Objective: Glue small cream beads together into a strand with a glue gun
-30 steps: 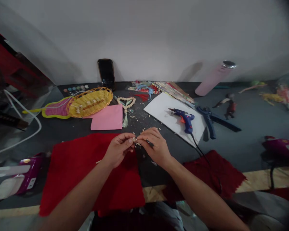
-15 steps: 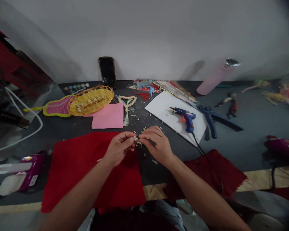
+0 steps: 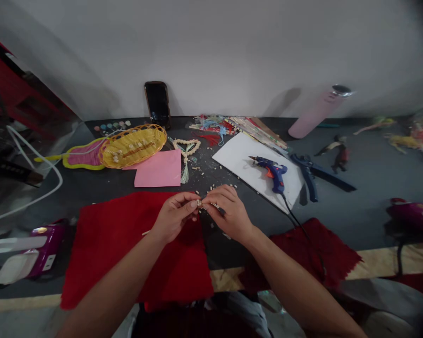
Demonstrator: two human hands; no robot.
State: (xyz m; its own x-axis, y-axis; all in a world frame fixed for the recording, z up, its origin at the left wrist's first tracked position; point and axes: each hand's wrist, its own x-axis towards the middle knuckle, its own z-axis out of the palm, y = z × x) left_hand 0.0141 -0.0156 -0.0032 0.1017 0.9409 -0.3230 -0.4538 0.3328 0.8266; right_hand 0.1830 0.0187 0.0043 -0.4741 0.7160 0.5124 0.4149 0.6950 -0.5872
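Over the right edge of a red cloth (image 3: 127, 239), my two hands meet fingertip to fingertip. My left hand (image 3: 172, 217) pinches a small cluster of cream-coloured bits (image 3: 199, 203), too small to identify surely. The thumb and fingers of my right hand (image 3: 231, 212) are closed at the cluster's right side; whether they hold a piece of their own is hidden. Loose cream bits (image 3: 211, 188) lie scattered on the dark table around my right fingers. Beyond them rests a heart-shaped beaded ornament (image 3: 186, 149) with a pale green tassel (image 3: 185, 174).
A blue glue gun (image 3: 273, 173) lies on white board (image 3: 232, 155), beside blue pliers (image 3: 308, 171). Left are pink sheets (image 3: 157, 171) and a yellow woven basket (image 3: 137, 145). A phone (image 3: 157, 103) and pink bottle (image 3: 317, 112) stand at the back.
My right fingertips have shifted slightly left and closed in on the cream cluster. A dark gap seen between the fingertips before is now covered. My left hand stays in place.
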